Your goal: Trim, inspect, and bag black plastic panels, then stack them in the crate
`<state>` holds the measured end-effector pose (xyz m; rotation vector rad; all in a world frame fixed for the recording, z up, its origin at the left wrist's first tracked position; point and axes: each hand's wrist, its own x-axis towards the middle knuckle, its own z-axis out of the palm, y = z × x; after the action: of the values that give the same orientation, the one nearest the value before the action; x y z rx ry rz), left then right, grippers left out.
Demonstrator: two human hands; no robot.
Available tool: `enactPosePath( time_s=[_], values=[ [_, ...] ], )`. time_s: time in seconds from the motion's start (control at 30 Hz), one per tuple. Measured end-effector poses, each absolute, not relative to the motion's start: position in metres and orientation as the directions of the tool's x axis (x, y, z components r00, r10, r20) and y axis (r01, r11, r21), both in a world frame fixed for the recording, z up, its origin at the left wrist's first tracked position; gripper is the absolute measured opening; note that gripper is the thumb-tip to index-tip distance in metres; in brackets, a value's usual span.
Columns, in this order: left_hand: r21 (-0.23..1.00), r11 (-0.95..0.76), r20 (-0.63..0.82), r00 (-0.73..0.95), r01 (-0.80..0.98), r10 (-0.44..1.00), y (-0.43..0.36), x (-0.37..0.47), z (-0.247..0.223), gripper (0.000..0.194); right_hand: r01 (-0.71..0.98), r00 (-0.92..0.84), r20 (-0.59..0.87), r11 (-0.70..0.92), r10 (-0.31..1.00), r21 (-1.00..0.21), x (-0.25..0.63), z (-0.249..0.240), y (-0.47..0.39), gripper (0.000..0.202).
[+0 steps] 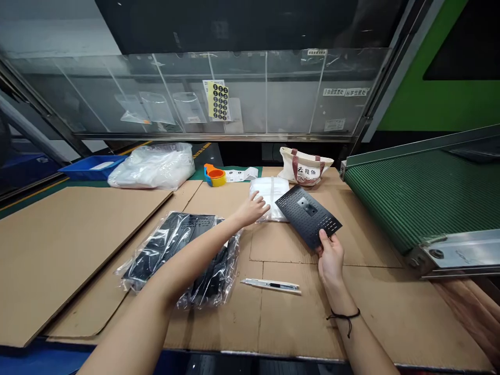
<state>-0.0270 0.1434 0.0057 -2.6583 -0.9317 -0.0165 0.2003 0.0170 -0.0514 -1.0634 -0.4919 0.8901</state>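
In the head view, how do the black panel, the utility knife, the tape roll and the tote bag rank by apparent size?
Largest to smallest:
1. black panel
2. tote bag, though it lies farther away, so unsure
3. utility knife
4. tape roll

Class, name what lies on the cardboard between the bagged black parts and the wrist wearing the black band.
In the head view, a utility knife lies between the bagged black parts and the right hand.
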Motion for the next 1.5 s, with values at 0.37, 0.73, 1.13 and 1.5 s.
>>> enactPosePath(
  time_s=[0.37, 0.73, 1.13, 1.5],
  values=[
    [0.023, -0.579, 0.205, 0.563, 0.815, 0.801, 0.172, -0.028, -0.011, 0.012, -0.268, 0.578, 0.044, 0.241, 0.815, -0.933, 0.197, -0.047, 0.011, 0.050],
    [0.333, -0.441, 0.079, 0.442, 0.833, 0.894, 0.188, -0.018, -0.009, 0.023, -0.039, 0.493, 0.221, 0.276, 0.842, -0.960, 0.187, -0.043, 0.001, 0.040],
    [0.395, -0.315, 0.058, 0.319, 0.863, 0.946, 0.191, -0.029, 0.003, 0.023, 0.130, 0.540, 0.287, 0.258, 0.791, -0.957, 0.185, -0.045, -0.003, 0.040],
    [0.406, -0.242, 0.006, 0.262, 0.881, 0.965, 0.202, -0.033, 0.006, 0.023, 0.235, 0.605, 0.332, 0.236, 0.724, -0.943, 0.189, -0.045, -0.003, 0.041]
  ],
)
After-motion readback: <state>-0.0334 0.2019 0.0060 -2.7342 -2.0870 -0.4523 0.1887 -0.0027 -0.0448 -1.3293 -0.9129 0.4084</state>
